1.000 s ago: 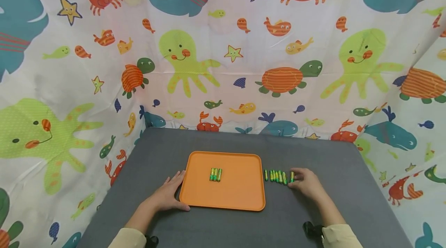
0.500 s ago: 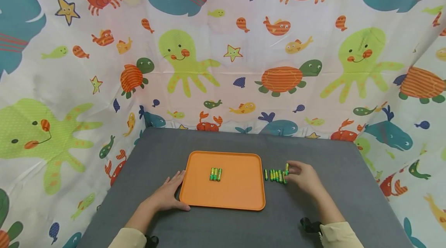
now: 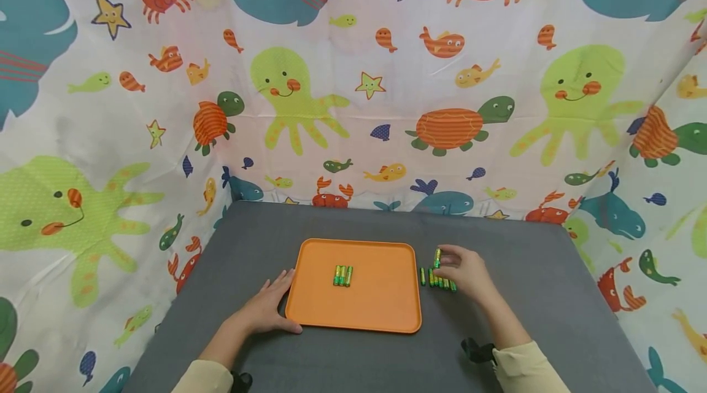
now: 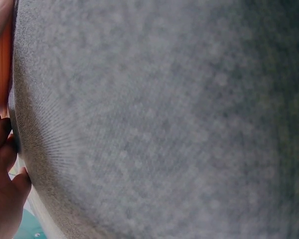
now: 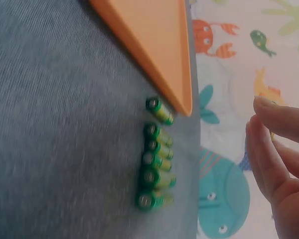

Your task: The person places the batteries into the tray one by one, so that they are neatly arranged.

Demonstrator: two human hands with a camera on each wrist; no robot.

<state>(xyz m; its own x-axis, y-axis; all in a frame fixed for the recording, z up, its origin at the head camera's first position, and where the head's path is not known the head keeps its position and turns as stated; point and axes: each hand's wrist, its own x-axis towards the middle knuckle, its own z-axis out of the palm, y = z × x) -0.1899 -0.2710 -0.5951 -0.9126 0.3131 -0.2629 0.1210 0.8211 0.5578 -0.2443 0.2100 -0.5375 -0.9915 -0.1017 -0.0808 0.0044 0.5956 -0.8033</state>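
Note:
Between thumb and fingertips my right hand (image 3: 466, 271) pinches a green-yellow battery (image 3: 437, 258), held upright above the table just right of the tray. In the right wrist view the fingers of that hand (image 5: 281, 159) almost fully hide it. My left hand (image 3: 265, 312) touches the left side of the orange tray (image 3: 381, 301), fingers extended and the thumb at its near left corner. Three batteries (image 3: 343, 276) lie side by side on the tray. Below my right hand several more batteries (image 5: 157, 160) lie in a row on the table, one (image 5: 159, 110) slightly apart, nearest the tray.
The dark grey table (image 3: 364, 362) carries the tray near its middle. A white curtain (image 3: 342, 116) printed with sea animals hangs behind the table and along both sides. Black wrist straps (image 3: 477, 350) sit by the sleeves.
My right hand has lifted the battery from the right end of the row and carried it left, over the row towards the tray. The left hand and tray have stayed put.

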